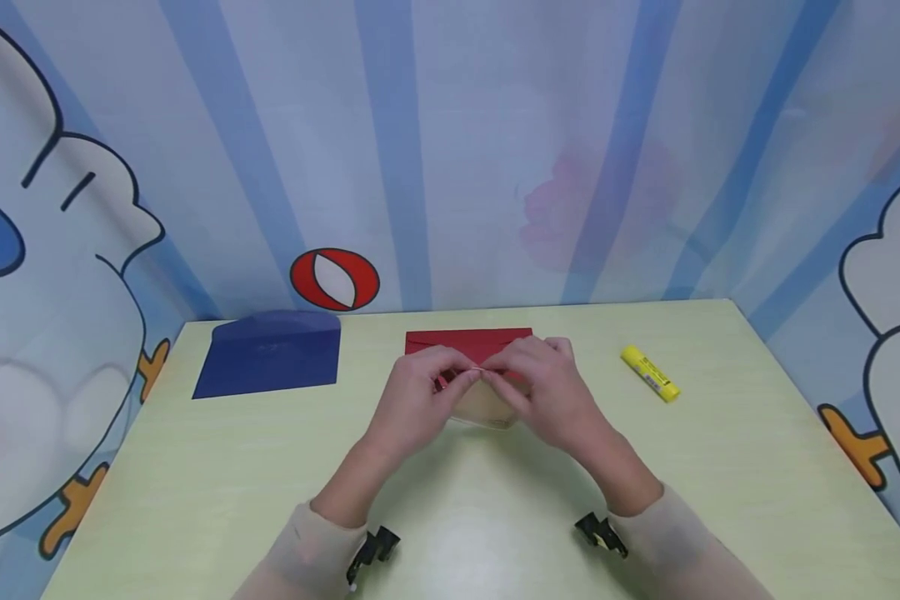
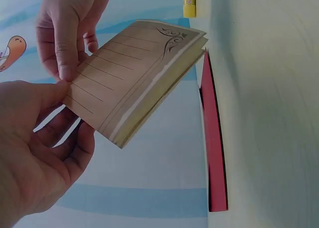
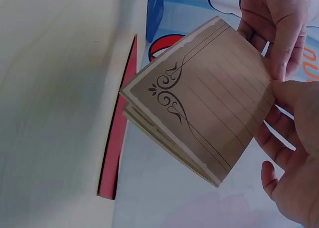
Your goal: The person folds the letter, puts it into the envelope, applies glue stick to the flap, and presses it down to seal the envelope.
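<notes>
A folded sheet of tan letter paper point(image 1: 486, 410), with ruled lines and a dark scroll ornament near its corner, is held up over the table. My left hand point(image 1: 418, 398) pinches its upper edge between thumb and fingers. Close beside it, my right hand point(image 1: 546, 390) pinches the same edge, and the fingertips of both hands nearly meet. In the left wrist view the paper point(image 2: 127, 71) shows several layers along its loose side. Just beyond the hands lies a red envelope point(image 1: 465, 338), partly hidden by them and the paper.
Toward the back left of the pale table point(image 1: 270, 483) lies a dark blue envelope point(image 1: 273, 354) with its flap spread open. A yellow glue stick point(image 1: 650, 374) lies to the right. A printed curtain point(image 1: 465, 167) hangs behind the table's back edge.
</notes>
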### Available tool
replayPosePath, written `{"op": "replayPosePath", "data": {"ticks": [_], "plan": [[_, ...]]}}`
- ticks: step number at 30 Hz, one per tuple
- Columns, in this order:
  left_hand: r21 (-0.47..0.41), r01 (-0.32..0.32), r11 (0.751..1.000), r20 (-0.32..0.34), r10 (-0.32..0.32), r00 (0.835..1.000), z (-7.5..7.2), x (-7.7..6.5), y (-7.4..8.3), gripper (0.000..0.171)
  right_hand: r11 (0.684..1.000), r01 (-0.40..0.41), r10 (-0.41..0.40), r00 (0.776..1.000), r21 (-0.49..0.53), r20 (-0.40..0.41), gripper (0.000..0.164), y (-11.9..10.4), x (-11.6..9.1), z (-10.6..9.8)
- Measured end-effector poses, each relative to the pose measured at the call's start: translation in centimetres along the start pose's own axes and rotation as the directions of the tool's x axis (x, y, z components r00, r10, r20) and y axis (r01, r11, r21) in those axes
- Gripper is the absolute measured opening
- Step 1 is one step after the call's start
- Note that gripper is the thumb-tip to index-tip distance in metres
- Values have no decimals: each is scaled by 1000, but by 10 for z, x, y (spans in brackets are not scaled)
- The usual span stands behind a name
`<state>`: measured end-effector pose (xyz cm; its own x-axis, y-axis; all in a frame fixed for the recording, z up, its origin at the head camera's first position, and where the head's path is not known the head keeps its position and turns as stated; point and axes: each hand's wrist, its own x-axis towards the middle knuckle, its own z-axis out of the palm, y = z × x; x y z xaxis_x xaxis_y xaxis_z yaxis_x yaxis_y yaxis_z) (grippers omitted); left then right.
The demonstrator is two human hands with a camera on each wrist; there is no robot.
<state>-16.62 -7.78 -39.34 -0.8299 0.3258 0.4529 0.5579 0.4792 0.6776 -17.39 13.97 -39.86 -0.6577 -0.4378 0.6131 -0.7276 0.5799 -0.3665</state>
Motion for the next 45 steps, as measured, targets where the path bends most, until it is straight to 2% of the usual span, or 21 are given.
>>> {"op": "replayPosePath", "data": {"ticks": [4,7,11,16,19,23,27,31,35,41,45], "plan": [[10,-50,999,-6,50,999,-1,0,4,6,996,59,-60,998,-61,-8,15,-5,1,-5],[-26,-60,998,-14,60,998,-7,1,4,6,995,59,-58,998,-76,8,15,-4,2,-9],[-87,1,996,-56,-6,998,-20,2,1,6,996,12,-9,1000,-83,30,14,5,3,-16],[-127,89,988,-100,-102,990,-38,4,-3,7,996,-49,54,996,-78,66,11,19,1,-23],[-124,109,986,-101,-121,987,-43,5,-5,6,994,-56,65,993,-96,97,11,23,1,-26],[-106,122,987,-94,-132,987,-42,5,-5,6,991,-42,58,991,-131,121,12,21,2,-26],[-67,101,993,-55,-105,993,-36,3,-2,7,993,8,7,992,-122,125,17,12,2,-21],[-19,17,1000,29,-17,999,-26,2,5,7,996,70,-65,994,-53,90,20,-2,3,-14],[-1,-26,1000,65,26,998,-19,1,11,7,997,64,-65,997,31,35,18,-8,3,-11],[40,13,999,101,-17,995,-23,2,9,6,993,12,-7,999,114,-37,13,-6,3,-15],[113,71,991,146,-87,985,-29,2,3,5,993,-15,25,996,118,-86,12,-3,3,-23]]}}
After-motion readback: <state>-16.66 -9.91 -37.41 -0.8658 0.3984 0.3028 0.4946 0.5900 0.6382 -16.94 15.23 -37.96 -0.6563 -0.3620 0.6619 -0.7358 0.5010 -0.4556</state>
